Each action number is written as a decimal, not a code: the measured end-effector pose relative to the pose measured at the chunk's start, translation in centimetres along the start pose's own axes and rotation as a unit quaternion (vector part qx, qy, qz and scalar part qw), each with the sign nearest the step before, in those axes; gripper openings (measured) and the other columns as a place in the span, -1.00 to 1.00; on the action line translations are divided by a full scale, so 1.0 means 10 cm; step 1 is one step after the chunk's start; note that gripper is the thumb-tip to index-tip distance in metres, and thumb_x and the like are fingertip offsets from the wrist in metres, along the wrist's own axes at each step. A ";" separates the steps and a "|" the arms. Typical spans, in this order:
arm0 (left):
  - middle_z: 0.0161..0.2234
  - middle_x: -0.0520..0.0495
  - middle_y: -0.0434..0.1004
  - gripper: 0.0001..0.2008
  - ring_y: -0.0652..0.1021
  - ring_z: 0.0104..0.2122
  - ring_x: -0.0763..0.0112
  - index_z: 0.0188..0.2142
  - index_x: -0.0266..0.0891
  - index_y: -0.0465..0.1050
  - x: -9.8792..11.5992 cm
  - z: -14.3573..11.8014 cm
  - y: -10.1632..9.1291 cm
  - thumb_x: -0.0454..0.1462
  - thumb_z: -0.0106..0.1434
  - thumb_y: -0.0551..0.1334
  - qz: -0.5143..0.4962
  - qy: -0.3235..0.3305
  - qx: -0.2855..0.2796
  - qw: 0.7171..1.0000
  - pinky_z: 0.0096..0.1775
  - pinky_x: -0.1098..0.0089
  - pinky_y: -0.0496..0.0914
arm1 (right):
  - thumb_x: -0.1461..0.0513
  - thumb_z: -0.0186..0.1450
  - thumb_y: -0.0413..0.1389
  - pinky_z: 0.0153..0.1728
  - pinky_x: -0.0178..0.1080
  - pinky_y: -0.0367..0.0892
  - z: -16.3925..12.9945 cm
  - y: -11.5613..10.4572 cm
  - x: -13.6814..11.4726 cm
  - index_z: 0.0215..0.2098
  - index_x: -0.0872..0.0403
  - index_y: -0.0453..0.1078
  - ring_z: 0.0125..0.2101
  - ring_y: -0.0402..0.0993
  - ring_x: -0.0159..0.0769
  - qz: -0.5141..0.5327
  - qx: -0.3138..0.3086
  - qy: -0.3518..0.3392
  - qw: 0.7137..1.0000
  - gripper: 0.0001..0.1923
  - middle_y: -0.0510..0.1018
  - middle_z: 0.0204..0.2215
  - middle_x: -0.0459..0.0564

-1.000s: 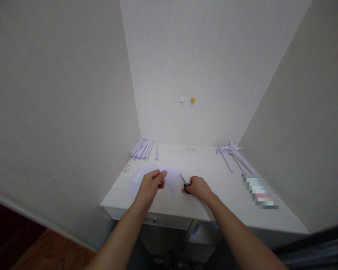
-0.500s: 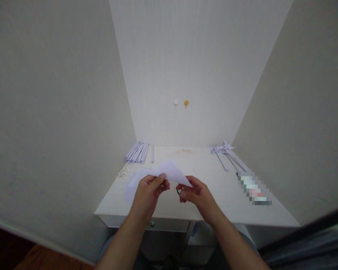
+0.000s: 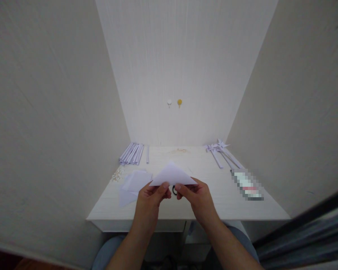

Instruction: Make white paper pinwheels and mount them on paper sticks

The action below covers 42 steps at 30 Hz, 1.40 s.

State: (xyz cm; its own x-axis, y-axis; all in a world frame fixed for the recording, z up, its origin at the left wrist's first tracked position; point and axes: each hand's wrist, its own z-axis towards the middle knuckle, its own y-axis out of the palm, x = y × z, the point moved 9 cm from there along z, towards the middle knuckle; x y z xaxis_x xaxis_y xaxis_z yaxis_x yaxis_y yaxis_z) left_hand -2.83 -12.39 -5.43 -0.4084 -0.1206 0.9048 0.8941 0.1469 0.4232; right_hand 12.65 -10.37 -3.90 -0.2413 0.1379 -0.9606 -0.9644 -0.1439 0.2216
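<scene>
A white sheet of paper point(image 3: 173, 173), folded into a triangle with its point away from me, is held above the desk. My left hand point(image 3: 153, 193) pinches its near edge left of the middle, thumb on top. The same edge is gripped by my right hand point(image 3: 193, 192) a little further right, also thumb on top. Between the two hands shows a black ring-shaped thing point(image 3: 174, 190); the rest of it is hidden, and I cannot tell whether a hand touches it. Loose white paper sheets point(image 3: 137, 180) lie on the desk beside my left hand.
Rolled paper sticks point(image 3: 131, 153) lie at the back left, with a single stick point(image 3: 148, 155) beside them. Small whitish pieces point(image 3: 118, 174) are near the left wall. Paper pinwheels on sticks point(image 3: 218, 152) rest back right, behind a blurred-out flat object point(image 3: 246, 185). Walls enclose the desk point(image 3: 228, 206).
My right hand has turned and moved its grip from the paper's right corner to the near edge. The triangle now lies level and symmetrical between both hands. The view has shifted slightly.
</scene>
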 end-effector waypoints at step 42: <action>-0.46 -0.07 0.66 -0.77 0.59 -0.44 0.31 -0.37 -0.24 0.66 -1.15 0.66 -0.31 -0.13 0.06 0.42 0.134 -0.004 -0.013 0.991 -0.26 0.33 0.48 | 0.03 0.04 0.43 -0.62 -0.33 0.29 0.48 -0.93 1.40 -0.41 0.08 0.48 -0.69 0.41 -0.39 0.124 0.119 0.070 0.983 -0.64 0.63 -0.61 -0.05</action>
State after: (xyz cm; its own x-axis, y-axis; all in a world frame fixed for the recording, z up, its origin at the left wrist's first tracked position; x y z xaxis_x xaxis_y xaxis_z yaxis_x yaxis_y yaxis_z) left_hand -2.14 -5.00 -16.82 -0.1576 -0.0735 0.9848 0.9750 0.1463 0.1670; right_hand 17.70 -2.43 -18.65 -0.4713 -0.0107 -0.8819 -0.8797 0.0784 0.4691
